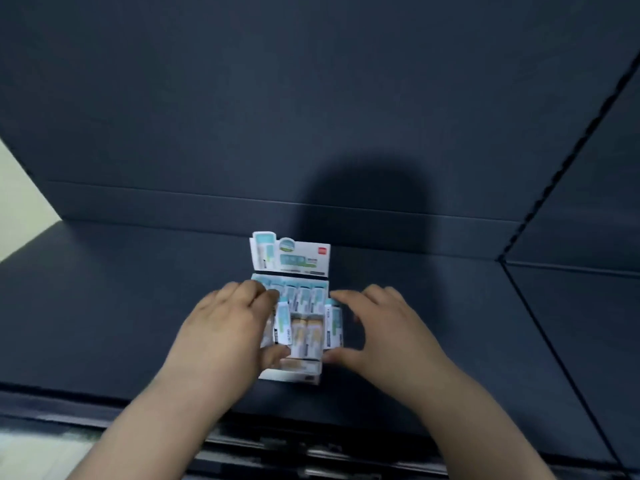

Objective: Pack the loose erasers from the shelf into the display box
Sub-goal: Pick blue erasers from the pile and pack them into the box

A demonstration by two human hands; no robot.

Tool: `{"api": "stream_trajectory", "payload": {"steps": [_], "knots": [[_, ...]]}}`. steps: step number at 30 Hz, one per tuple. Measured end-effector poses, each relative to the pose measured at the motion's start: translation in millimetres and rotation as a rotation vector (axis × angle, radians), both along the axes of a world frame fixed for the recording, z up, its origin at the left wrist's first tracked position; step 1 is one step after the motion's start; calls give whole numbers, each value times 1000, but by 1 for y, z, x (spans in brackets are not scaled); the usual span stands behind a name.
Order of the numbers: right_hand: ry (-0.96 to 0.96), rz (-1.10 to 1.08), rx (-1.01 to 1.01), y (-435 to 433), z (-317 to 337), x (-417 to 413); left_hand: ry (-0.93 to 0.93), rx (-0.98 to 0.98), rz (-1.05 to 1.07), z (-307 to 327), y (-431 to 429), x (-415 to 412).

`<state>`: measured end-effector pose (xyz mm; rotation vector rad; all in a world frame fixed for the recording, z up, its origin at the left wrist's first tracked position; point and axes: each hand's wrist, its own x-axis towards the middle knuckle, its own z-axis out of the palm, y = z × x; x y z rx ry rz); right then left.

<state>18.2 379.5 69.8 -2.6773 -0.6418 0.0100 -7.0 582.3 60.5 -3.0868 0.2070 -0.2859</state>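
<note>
Between the hands: the display box (294, 375) sits on the dark shelf (104, 306), its printed header card (291, 256) standing up on the side away from the hands.
Left hand (225, 327): fingers curled over the box's left side, thumb at the front corner; it grips the box.
Right hand (381, 327): fingers spread, with forefinger and thumb spanning the box's right side; whether they touch it is too blurred to tell.
Step in hand: likely squaring the last erasers into line. Steady the box with the left hand and press the leaning eraster flat, not sideways.
Count, far row: five teal erasers (304, 294), as far as the blur allows.
Count, near row: two orange erasers (306, 332) side by side.
Strays: one tilted eraser (283, 325) by the left thumb, and one upright eraser (334, 323) by the right forefinger.
</note>
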Motion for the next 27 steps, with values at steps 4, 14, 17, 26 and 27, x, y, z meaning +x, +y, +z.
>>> {"api": "stream_trajectory", "payload": {"steps": [4, 14, 17, 26, 27], "knots": [[16, -23, -90, 45, -12, 7, 77, -11, -78, -8, 36, 15], [81, -132, -264, 80, -28, 12, 185, 19, -318, -19, 43, 37], [95, -131, -253, 84, -27, 12, 185, 25, -324, -31, 49, 42], [92, -139, -215, 86, -27, 14, 203, 39, -346, -28, 56, 41], [85, -137, -206, 84, -26, 14, 201, 27, -347, -28, 55, 41]]}}
